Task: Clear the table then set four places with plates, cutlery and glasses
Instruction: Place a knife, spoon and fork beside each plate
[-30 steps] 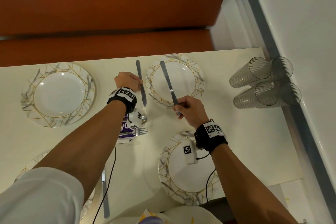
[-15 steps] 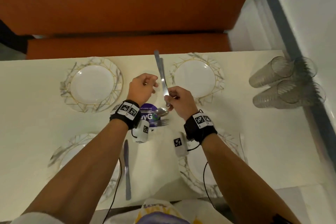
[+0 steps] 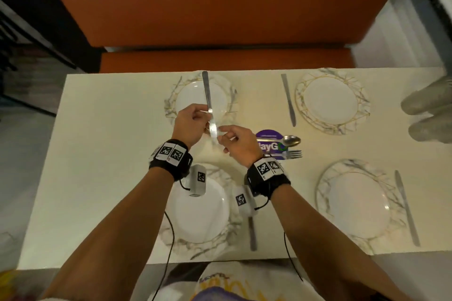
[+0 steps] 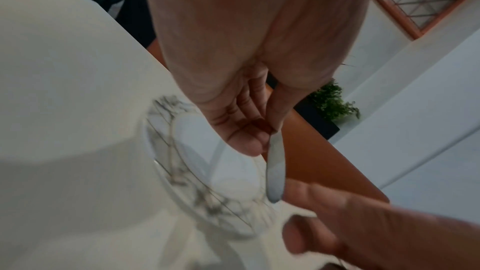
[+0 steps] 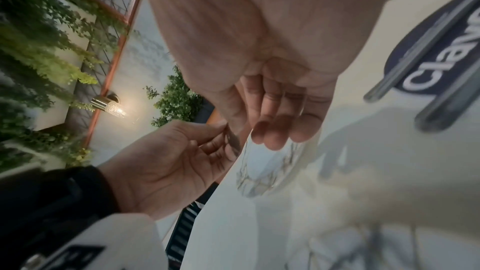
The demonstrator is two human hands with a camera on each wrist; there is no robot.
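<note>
Several marble-rimmed plates lie on the cream table [image 3: 110, 154]. My left hand [image 3: 208, 111] pinches a steel knife [image 3: 207, 90] at mid-length, above the far left plate [image 3: 188, 102]. The wrist view shows thumb and fingers closed on that knife [image 4: 275, 168]. My right hand [image 3: 221, 133] is at the blade tip with relaxed fingers [image 5: 272, 135] and holds nothing. Other knives lie by the far right plate [image 3: 330, 100], the near right plate [image 3: 357, 203] and the near left plate [image 3: 198, 210].
A spoon [image 3: 291, 140] and a fork [image 3: 293, 154] rest on a purple disc [image 3: 269, 137] mid-table. Stacks of clear glasses [image 3: 428, 105] lie on their sides at the right edge. An orange bench [image 3: 220, 58] runs along the far side.
The knife has passed from my right hand to my left. Both hands have moved left, from the far right plate to above the far left plate.
</note>
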